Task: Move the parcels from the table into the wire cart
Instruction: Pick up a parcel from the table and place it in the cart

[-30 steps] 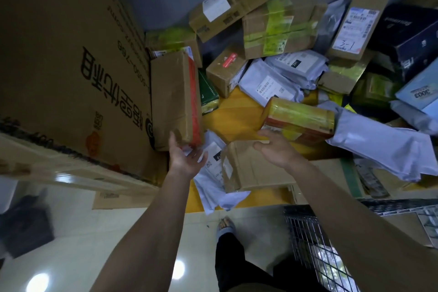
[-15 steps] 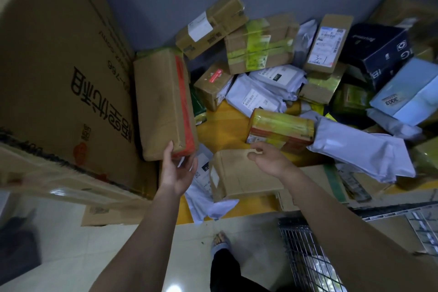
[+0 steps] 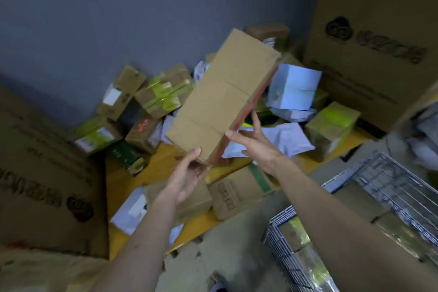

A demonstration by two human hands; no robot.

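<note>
A long, flat brown cardboard parcel (image 3: 222,99) with a red tape strip along its right edge hangs tilted in the air above the counter (image 3: 163,163), its far end raised toward the grey wall (image 3: 118,19). The left hand (image 3: 187,178) holds its near bottom corner in its grip, thumb on the broad face. The right hand (image 3: 258,144) has straight fingers laid against the red edge, its grip wide and curled round nothing. Half a second ago the parcel stood low at the counter's left edge, with only the left hand on it; it is now lifted clear and further right, and the right hand has left the small box it touched. The wire cart (image 3: 296,256) sits at lower right.
</note>
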